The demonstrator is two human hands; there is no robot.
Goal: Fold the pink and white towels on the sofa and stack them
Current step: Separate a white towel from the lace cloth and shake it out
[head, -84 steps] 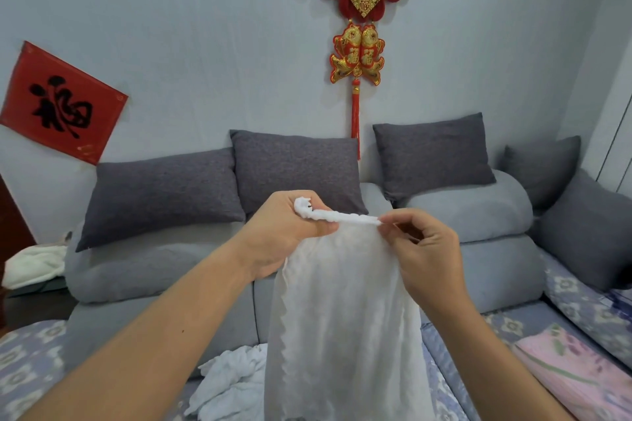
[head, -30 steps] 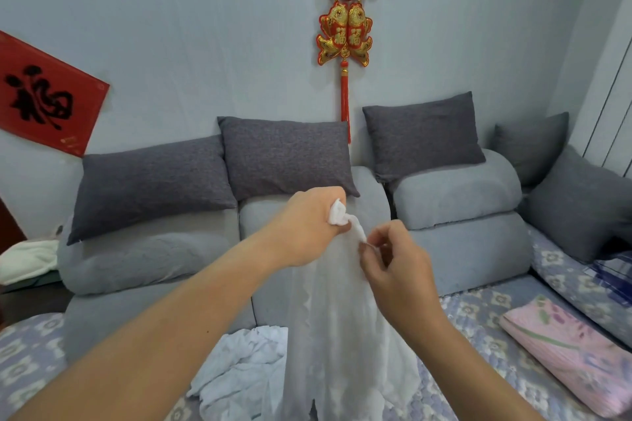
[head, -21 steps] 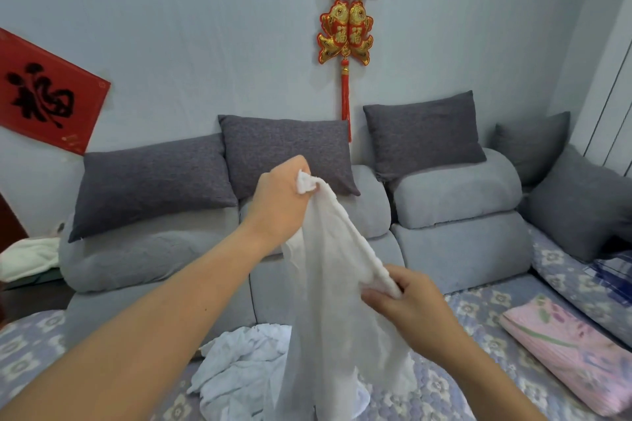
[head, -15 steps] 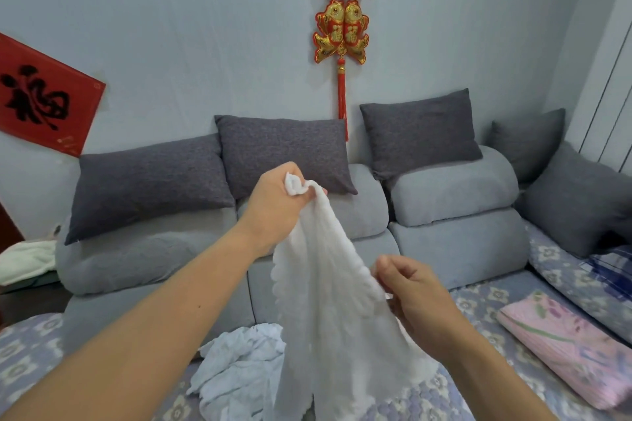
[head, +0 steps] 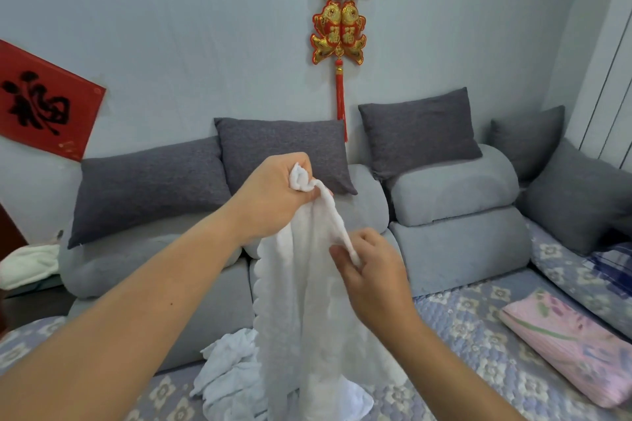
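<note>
The right hand (head: 369, 270) has slid down and now pinches the white towel's (head: 307, 301) edge lower; the left hand (head: 273, 195) still grips its corner, seeking the next one.

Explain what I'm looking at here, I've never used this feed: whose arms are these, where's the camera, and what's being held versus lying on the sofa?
There is no machine: these are a person's two bare arms, seen from one wide-angle camera worn on their head, looking forward and down. The left hand grips a bunched corner of a white towel, held up so that it hangs. The right hand pinches the towel's edge lower down. On the sofa's flowered seat cover lie a crumpled white towel, below the hanging one, and a folded pink towel to the right. Grey cushions lean along the back.
</note>
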